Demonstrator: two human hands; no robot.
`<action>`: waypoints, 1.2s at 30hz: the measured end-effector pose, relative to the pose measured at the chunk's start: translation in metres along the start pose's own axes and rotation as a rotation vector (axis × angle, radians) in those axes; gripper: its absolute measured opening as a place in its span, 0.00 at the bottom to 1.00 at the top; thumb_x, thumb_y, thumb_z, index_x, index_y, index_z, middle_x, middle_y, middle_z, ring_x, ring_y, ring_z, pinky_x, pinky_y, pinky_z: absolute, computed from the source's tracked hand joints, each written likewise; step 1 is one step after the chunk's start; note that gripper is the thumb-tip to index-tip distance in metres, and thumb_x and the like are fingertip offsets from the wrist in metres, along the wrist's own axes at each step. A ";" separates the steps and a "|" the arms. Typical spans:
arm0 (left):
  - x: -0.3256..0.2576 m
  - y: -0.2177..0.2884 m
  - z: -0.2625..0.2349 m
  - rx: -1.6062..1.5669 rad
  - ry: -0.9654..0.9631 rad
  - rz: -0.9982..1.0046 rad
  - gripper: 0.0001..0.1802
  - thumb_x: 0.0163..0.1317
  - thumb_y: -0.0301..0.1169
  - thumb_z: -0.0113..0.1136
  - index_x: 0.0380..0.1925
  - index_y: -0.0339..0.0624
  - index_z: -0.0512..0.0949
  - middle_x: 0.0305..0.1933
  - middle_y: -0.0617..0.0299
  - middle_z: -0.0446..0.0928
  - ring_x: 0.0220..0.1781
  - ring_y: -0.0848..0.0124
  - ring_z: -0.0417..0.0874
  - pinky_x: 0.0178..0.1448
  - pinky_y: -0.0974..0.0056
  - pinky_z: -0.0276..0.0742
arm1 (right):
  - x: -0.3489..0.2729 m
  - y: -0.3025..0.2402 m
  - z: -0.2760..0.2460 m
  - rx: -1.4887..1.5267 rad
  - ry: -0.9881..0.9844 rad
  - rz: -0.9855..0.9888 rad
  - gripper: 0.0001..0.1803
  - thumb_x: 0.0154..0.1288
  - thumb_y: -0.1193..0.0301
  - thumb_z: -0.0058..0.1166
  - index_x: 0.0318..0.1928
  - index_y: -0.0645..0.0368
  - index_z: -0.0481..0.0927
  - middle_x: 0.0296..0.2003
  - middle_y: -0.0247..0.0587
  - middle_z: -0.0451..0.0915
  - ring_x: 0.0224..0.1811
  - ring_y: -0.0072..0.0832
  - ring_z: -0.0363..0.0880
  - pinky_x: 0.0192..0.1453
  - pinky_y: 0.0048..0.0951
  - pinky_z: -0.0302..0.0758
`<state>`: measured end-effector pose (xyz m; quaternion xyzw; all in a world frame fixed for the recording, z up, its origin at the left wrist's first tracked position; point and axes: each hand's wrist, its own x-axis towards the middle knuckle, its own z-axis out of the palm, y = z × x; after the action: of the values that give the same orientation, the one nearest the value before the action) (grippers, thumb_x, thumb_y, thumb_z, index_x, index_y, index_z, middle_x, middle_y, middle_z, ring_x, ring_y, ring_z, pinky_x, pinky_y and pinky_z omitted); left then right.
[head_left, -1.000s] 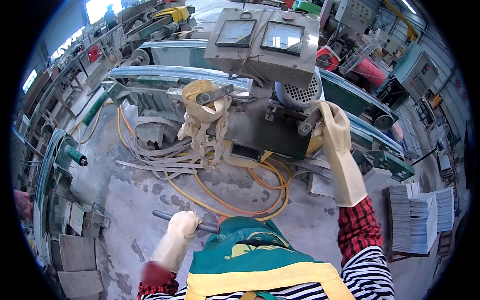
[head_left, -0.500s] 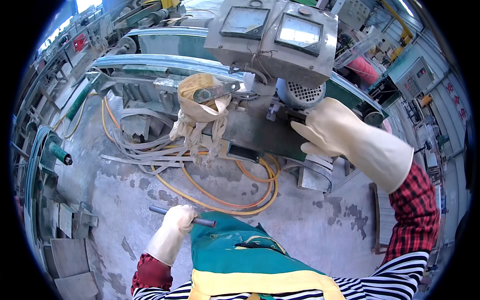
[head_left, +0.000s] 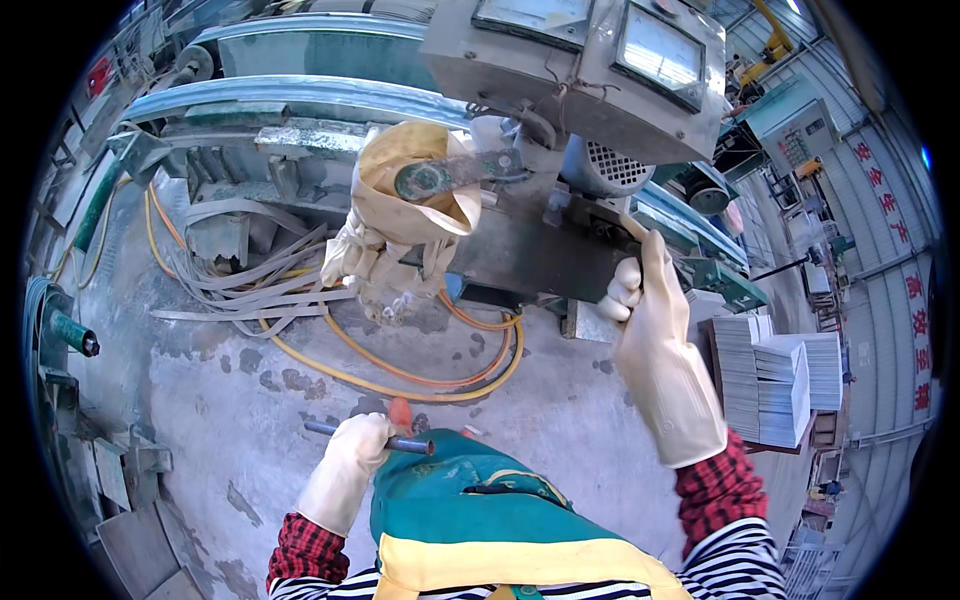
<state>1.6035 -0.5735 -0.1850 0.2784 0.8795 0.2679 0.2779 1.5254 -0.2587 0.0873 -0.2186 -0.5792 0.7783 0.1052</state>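
Note:
My left hand point(head_left: 352, 455), in a cream rubber glove, is closed round a thin grey pipe point(head_left: 412, 445) held low over my green apron point(head_left: 450, 485). Both ends of the pipe stick out of the fist. My right hand point(head_left: 655, 325), gloved alike, is at the right end of a dark flat machine housing point(head_left: 540, 255). Its lower fingers are curled in and the index finger points up along a recess there. What those fingers grip or press is hidden. Left of the housing, a cream pouch-like bundle point(head_left: 375, 215) hangs at a worn green metal lever point(head_left: 450, 178).
A grey meter box point(head_left: 550, 90) stands above the housing, with a motor point(head_left: 605, 168) under it. Yellow and orange hoses point(head_left: 400, 385) and grey straps point(head_left: 235, 285) lie on the floor at left. Stacked pale sheets point(head_left: 770, 385) stand at right. Metal rails point(head_left: 300, 90) cross behind.
My right hand has turned from reaching across the housing to upright at its right end, its lower fingers now curled. The view has shifted right. My left hand keeps the pipe.

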 end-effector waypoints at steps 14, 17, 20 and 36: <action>0.014 -0.006 -0.027 0.001 0.106 0.018 0.09 0.53 0.27 0.63 0.33 0.54 0.87 0.34 0.53 0.84 0.42 0.51 0.84 0.46 0.49 0.80 | -0.004 -0.029 -0.048 -1.325 -0.197 -1.107 0.33 0.60 0.75 0.60 0.67 0.60 0.71 0.50 0.52 0.80 0.49 0.40 0.81 0.57 0.39 0.78; 0.007 0.000 -0.036 0.034 0.062 -0.071 0.09 0.53 0.26 0.61 0.32 0.52 0.87 0.33 0.53 0.84 0.41 0.50 0.84 0.46 0.49 0.80 | -0.006 -0.070 -0.006 -1.825 -0.544 -1.238 0.33 0.47 0.69 0.69 0.57 0.60 0.79 0.47 0.54 0.81 0.49 0.49 0.81 0.53 0.44 0.78; 0.006 0.002 -0.033 0.077 0.052 -0.107 0.07 0.52 0.26 0.62 0.31 0.50 0.86 0.33 0.53 0.83 0.41 0.49 0.84 0.46 0.49 0.80 | 0.005 -0.078 0.025 -2.224 -0.671 -0.908 0.26 0.56 0.64 0.66 0.55 0.57 0.79 0.35 0.45 0.83 0.35 0.42 0.84 0.36 0.42 0.79; 0.039 -0.022 -0.007 -0.033 -0.011 -0.042 0.10 0.52 0.30 0.67 0.37 0.50 0.87 0.37 0.53 0.84 0.44 0.51 0.85 0.48 0.50 0.81 | 0.017 -0.080 -0.063 -1.127 -0.065 -0.553 0.21 0.76 0.59 0.51 0.55 0.64 0.77 0.29 0.46 0.84 0.28 0.32 0.84 0.32 0.27 0.82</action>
<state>1.5648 -0.5660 -0.2071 0.2566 0.8791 0.2750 0.2927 1.5325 -0.1734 0.1450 -0.0588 -0.9385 0.3035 0.1535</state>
